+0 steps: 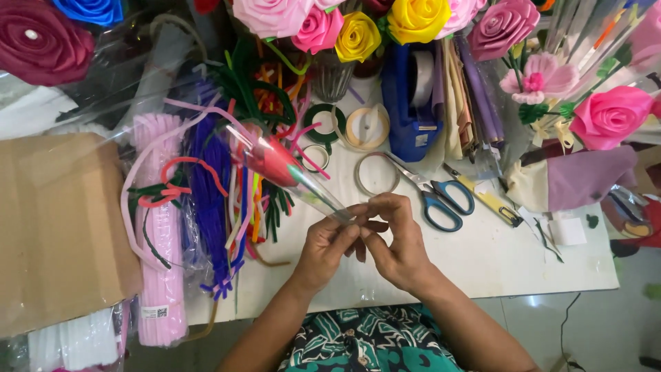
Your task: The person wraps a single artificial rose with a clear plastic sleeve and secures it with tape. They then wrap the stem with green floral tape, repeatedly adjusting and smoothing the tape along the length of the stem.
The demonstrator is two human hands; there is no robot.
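Observation:
My left hand [325, 249] and my right hand [394, 238] meet over the white table [496, 258], fingers pinched together on the narrow end of a clear plastic cone [313, 189]. Inside the cone sits a red handmade flower bud [275, 162] with a green stem, pointing up and left. The cone slants from my fingertips toward the pile of pipe cleaners.
Purple, pink, green and orange pipe cleaners [206, 186] lie left of centre. Blue-handled scissors [437, 196], tape rolls [375, 173], a blue tape dispenser [410, 103] and a yellow cutter [485, 196] lie behind my hands. Ribbon roses [358, 31] line the back; a brown cardboard box [58, 220] sits left.

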